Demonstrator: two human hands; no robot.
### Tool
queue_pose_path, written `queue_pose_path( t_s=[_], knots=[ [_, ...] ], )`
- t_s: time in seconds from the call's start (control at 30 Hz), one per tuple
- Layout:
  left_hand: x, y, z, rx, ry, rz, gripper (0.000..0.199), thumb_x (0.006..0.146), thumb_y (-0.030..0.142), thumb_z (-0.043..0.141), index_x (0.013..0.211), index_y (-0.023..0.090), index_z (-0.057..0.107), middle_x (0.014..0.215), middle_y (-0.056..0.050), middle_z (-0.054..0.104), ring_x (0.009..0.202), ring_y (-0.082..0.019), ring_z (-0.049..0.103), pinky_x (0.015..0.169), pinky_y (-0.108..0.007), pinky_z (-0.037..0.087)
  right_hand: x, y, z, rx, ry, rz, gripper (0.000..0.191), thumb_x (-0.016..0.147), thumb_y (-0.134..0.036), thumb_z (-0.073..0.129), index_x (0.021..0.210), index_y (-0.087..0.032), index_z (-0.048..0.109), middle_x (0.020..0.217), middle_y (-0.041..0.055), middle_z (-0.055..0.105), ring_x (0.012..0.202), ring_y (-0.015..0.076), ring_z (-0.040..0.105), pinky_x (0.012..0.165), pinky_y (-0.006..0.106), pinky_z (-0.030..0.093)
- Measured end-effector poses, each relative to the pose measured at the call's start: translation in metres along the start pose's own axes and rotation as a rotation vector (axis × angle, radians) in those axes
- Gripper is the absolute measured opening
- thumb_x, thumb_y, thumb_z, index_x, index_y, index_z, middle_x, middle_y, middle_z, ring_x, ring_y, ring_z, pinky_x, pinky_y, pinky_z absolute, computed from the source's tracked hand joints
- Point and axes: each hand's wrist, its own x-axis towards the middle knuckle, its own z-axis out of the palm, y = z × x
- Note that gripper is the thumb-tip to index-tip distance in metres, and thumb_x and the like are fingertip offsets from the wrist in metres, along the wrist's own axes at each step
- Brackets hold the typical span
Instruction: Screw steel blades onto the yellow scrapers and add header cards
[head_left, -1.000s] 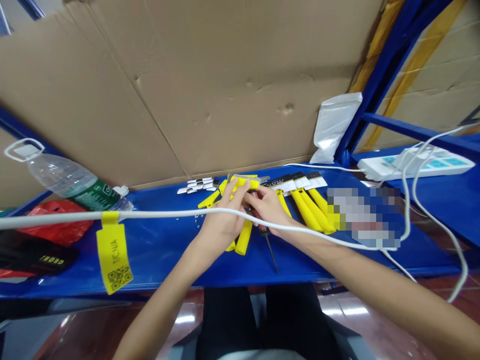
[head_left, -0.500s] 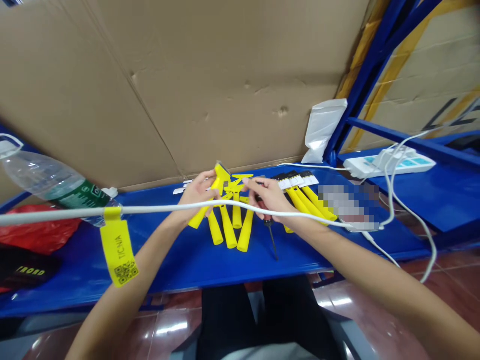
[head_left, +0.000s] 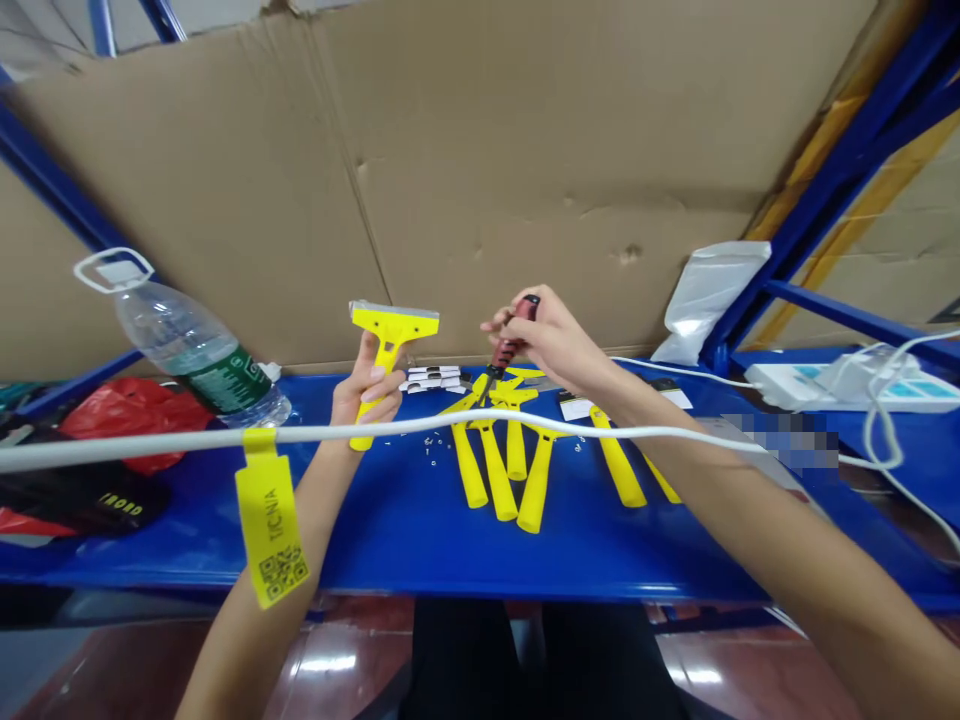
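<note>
My left hand (head_left: 367, 395) is closed around the handle of a yellow scraper (head_left: 395, 325), its wide head raised and a blade strip along the top edge. In my right hand (head_left: 544, 335) is a screwdriver (head_left: 508, 350) with a red and black handle, its shaft slanting down to the left. Beneath its tip lies a group of yellow scraper handles (head_left: 495, 470) with loose yellow parts at their heads. Tiny screws (head_left: 433, 442) are scattered on the blue table between my hands. More yellow handles (head_left: 619, 460) lie partly behind my right forearm.
A white cable (head_left: 465, 415) with a yellow tag (head_left: 270, 530) crosses in front of my arms. At the left are a plastic bottle (head_left: 217, 360) and a red bag (head_left: 139, 415). Small white-and-black packs (head_left: 433, 379) lie by the cardboard wall (head_left: 487, 180). A power strip (head_left: 847, 385) sits right.
My left hand has turned the scraper upright, its head now facing me. The screwdriver has swung in my right hand from hanging toward me to pointing down-left. The view has shifted.
</note>
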Motion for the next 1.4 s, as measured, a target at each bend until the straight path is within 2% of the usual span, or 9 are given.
queue_pose_path(
  t_s=[0.07, 0.17, 0.27, 0.4, 0.67, 0.93, 1.13, 1.23, 1.4],
  knots=[
    [-0.002, 0.002, -0.002, 0.004, -0.015, 0.0, 0.075, 0.084, 0.003, 0.076, 0.149, 0.04, 0.075, 0.145, -0.011, 0.075, 0.045, 0.003, 0.033, 0.028, -0.009, 0.014, 0.012, 0.0, 0.012, -0.203, -0.132, -0.084, 0.042, 0.088, -0.025, 0.08, 0.106, -0.028, 0.041, 0.111, 0.0023, 0.075, 0.115, 0.0232, 0.075, 0.088, 0.037, 0.064],
    [-0.001, 0.003, -0.004, 0.03, -0.018, 0.006, 0.077, 0.082, 0.004, 0.077, 0.149, 0.04, 0.075, 0.134, -0.01, 0.077, 0.044, 0.001, 0.03, 0.028, -0.01, 0.013, 0.019, -0.001, 0.028, -0.366, -0.283, -0.125, 0.041, 0.1, -0.041, 0.077, 0.111, -0.028, 0.039, 0.132, 0.0102, 0.074, 0.106, 0.023, 0.075, 0.084, 0.04, 0.065],
    [0.003, 0.005, -0.008, 0.072, 0.009, 0.049, 0.071, 0.086, 0.006, 0.073, 0.149, 0.039, 0.076, 0.13, -0.008, 0.078, 0.045, 0.0, 0.029, 0.029, -0.01, 0.016, 0.015, 0.003, 0.041, -0.385, -0.374, -0.143, 0.043, 0.101, -0.042, 0.078, 0.108, -0.029, 0.037, 0.122, 0.008, 0.075, 0.092, 0.0207, 0.075, 0.082, 0.041, 0.064],
    [0.009, 0.005, -0.012, 0.12, 0.07, 0.087, 0.06, 0.095, 0.008, 0.065, 0.146, 0.036, 0.078, 0.135, -0.005, 0.077, 0.05, 0.0, 0.038, 0.035, -0.009, 0.025, 0.009, 0.024, 0.05, -0.387, -0.495, -0.133, 0.043, 0.102, -0.035, 0.077, 0.106, -0.029, 0.034, 0.111, 0.0045, 0.078, 0.09, 0.0195, 0.074, 0.087, 0.04, 0.061],
    [0.02, -0.004, -0.015, 0.047, 0.159, 0.054, 0.069, 0.089, 0.0, 0.066, 0.145, 0.04, 0.076, 0.139, -0.007, 0.075, 0.056, 0.0, 0.046, 0.042, -0.008, 0.035, 0.004, 0.07, 0.059, -0.402, -0.52, -0.208, 0.04, 0.106, -0.039, 0.074, 0.113, -0.029, 0.036, 0.121, 0.0069, 0.079, 0.1, 0.0197, 0.068, 0.094, 0.04, 0.056],
    [0.019, -0.006, -0.016, 0.031, 0.152, 0.035, 0.084, 0.087, 0.0, 0.065, 0.158, 0.045, 0.066, 0.14, -0.007, 0.075, 0.054, -0.001, 0.048, 0.039, -0.009, 0.033, 0.004, 0.08, 0.059, -0.438, -0.532, -0.146, 0.04, 0.106, -0.039, 0.073, 0.114, -0.03, 0.035, 0.123, 0.0066, 0.076, 0.102, 0.0209, 0.069, 0.096, 0.041, 0.056],
    [0.021, -0.004, -0.017, 0.033, 0.176, 0.052, 0.065, 0.092, 0.0, 0.066, 0.144, 0.037, 0.075, 0.144, -0.009, 0.073, 0.057, -0.001, 0.048, 0.043, -0.009, 0.036, 0.006, 0.065, 0.056, -0.389, -0.525, -0.178, 0.037, 0.107, -0.037, 0.072, 0.111, -0.029, 0.036, 0.12, 0.0074, 0.078, 0.099, 0.0198, 0.07, 0.095, 0.041, 0.058],
    [0.024, -0.003, -0.016, 0.071, 0.231, 0.058, 0.051, 0.096, 0.002, 0.069, 0.134, 0.034, 0.078, 0.144, -0.008, 0.073, 0.059, 0.0, 0.049, 0.045, -0.008, 0.036, 0.01, 0.042, 0.05, -0.361, -0.493, -0.189, 0.037, 0.106, -0.032, 0.072, 0.108, -0.03, 0.035, 0.115, 0.0057, 0.078, 0.095, 0.0191, 0.07, 0.092, 0.041, 0.06],
    [0.027, -0.007, -0.016, 0.013, 0.185, 0.018, 0.057, 0.091, -0.001, 0.071, 0.138, 0.031, 0.069, 0.138, -0.007, 0.074, 0.061, 0.002, 0.054, 0.051, -0.006, 0.041, 0.012, -0.01, 0.03, -0.304, -0.397, -0.167, 0.041, 0.101, -0.035, 0.08, 0.107, -0.03, 0.04, 0.116, 0.0056, 0.077, 0.096, 0.0202, 0.077, 0.089, 0.04, 0.067]
  ],
)
